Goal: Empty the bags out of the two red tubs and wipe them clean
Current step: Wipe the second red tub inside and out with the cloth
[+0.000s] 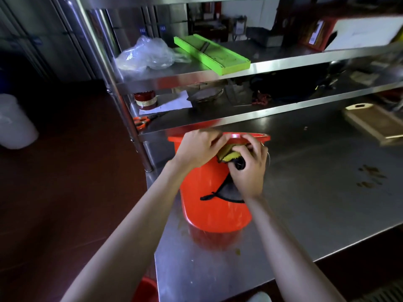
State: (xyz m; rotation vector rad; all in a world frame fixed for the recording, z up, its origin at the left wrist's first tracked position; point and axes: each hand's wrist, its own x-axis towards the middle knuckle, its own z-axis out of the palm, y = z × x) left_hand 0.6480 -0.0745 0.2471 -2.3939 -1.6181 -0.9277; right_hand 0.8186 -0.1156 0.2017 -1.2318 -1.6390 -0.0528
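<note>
Right hand: fingers curled round a yellow cloth with a dark underside, pressing it against the outer wall just under the rim; placed there, likely, to scrub the band below the lip.
Left hand: fingers hooked over the near rim beside the cloth, gripping it; probably bracing against the rubbing.
Red tub: on the steel worktop near its left edge, seemingly tipped away toward the shelving, outer wall facing up for easier reach; black handle lying slack against the side.
Inside of tub: hidden, so no telling whether any bag remains.
Stage: wiping of this tub's outside, by the look of it.
Second tub: possibly the red edge at the bottom of the view, below the worktop; too little showing to be sure.
Worktop: brown smears right of the tub and by its base.
Shelves above: green slicer board, crumpled clear plastic bag, orange-handled scissors.
</note>
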